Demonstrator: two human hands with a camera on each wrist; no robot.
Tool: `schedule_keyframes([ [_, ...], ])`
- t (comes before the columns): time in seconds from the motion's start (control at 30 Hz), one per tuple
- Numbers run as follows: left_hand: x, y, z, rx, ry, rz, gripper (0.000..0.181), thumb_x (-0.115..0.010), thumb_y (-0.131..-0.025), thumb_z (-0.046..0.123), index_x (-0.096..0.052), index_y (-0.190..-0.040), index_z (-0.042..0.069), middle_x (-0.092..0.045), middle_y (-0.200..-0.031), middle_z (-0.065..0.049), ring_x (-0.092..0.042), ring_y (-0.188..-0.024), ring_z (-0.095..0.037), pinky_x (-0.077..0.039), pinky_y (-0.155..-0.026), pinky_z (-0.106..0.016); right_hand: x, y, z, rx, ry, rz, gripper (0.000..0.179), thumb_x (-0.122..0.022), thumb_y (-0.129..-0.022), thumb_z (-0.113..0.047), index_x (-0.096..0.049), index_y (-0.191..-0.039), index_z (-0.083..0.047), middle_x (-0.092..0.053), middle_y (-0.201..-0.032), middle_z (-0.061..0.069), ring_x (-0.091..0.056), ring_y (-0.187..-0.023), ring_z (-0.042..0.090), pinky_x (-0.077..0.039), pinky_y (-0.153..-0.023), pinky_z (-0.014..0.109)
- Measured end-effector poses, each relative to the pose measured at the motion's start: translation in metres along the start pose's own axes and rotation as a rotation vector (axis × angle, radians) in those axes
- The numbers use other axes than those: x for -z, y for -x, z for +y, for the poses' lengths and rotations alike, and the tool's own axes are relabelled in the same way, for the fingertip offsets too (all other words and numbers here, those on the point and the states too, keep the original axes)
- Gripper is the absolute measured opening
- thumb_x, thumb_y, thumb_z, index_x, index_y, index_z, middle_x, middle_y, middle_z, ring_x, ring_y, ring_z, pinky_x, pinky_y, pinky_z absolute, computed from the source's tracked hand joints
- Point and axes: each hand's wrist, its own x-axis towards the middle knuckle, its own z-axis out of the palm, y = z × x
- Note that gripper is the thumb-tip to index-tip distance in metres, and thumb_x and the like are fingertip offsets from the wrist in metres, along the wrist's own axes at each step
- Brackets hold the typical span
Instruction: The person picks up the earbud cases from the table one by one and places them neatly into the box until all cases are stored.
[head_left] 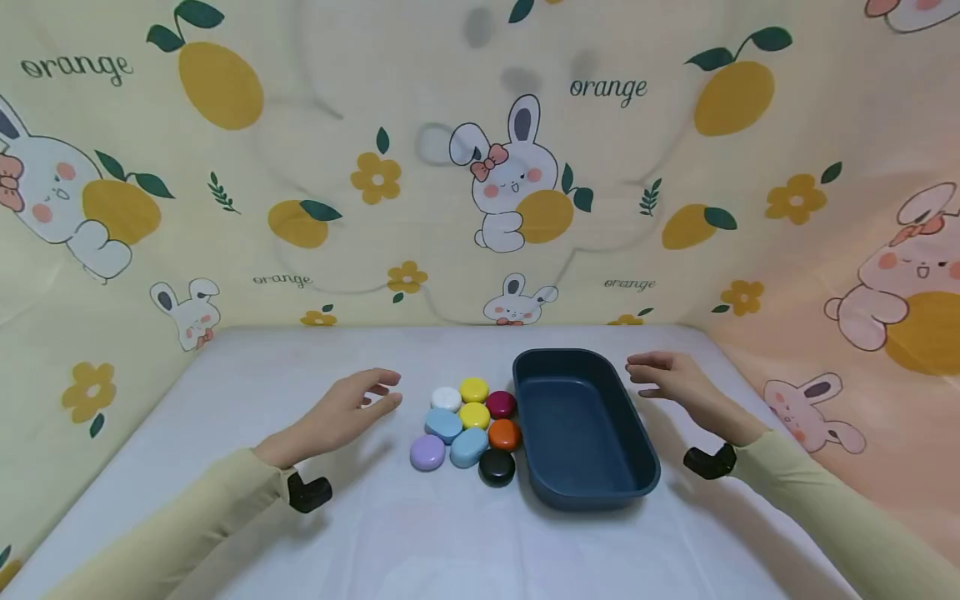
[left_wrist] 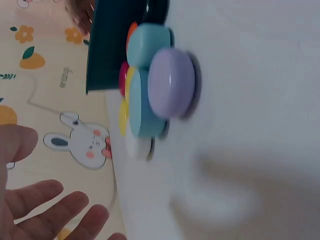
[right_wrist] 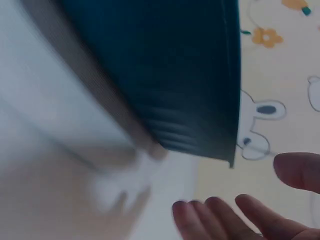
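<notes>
A dark blue rectangular tray (head_left: 585, 496) with rounded corners stands on the white table, nothing inside it. Along its left side lies a cluster of smooth, glossy pebble-like pieces: white (head_left: 446, 399), yellow (head_left: 474, 389), dark red (head_left: 501, 405), orange (head_left: 505, 434), light blue (head_left: 469, 447), purple (head_left: 427, 452) and black (head_left: 497, 467). My left hand (head_left: 345, 412) hovers left of the cluster, fingers relaxed and holding nothing. On the tray's far side, my right hand (head_left: 678, 387) is held just off the right rim, also with loose fingers; the right wrist view shows the tray wall (right_wrist: 175, 90) beside its fingertips.
A cloth printed with rabbits and oranges (head_left: 375, 250) hangs behind the table and along both sides. White covering (head_left: 420, 542) spreads over the tabletop in front of the pieces. Each forearm wears a pale sleeve and a black wrist device (head_left: 309, 493).
</notes>
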Motion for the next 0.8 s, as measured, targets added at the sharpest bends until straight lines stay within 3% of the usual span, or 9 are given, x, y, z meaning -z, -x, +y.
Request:
schedule_keyframes([
  [0.23,-0.014,-0.002,0.007,0.000,0.080,-0.081,0.048,-0.062,-0.097,0.036,-0.055,-0.133,0.006,-0.059,-0.129,-0.007,-0.058,-0.114,-0.028,-0.048,-0.093,-0.048,-0.006,-0.002,0.006,-0.033,-0.089,-0.100,0.053,-0.053,-0.103,-0.021,-0.041,-0.140,0.015,-0.049,-0.137,0.031,-0.057,-0.117,0.036,-0.053,-0.089,0.040],
  [0.53,-0.022,0.001,0.007,-0.019,0.189,-0.183,0.051,-0.071,-0.092,0.032,-0.054,-0.134,0.007,-0.056,-0.132,-0.011,-0.056,-0.116,-0.029,-0.048,-0.095,-0.046,-0.015,-0.002,0.023,-0.114,-0.175,-0.124,0.062,-0.056,-0.101,-0.029,-0.036,-0.145,0.011,-0.047,-0.141,0.025,-0.055,-0.119,0.024,-0.050,-0.093,0.034],
  [0.8,-0.025,0.000,0.005,-0.031,0.220,-0.213,0.057,-0.075,-0.089,0.033,-0.054,-0.134,0.007,-0.055,-0.133,-0.010,-0.055,-0.117,-0.029,-0.048,-0.094,-0.046,-0.018,-0.006,0.016,-0.109,-0.111,-0.174,0.065,-0.063,-0.098,-0.026,-0.036,-0.146,0.008,-0.044,-0.144,0.026,-0.046,-0.128,0.035,-0.040,-0.103,0.052],
])
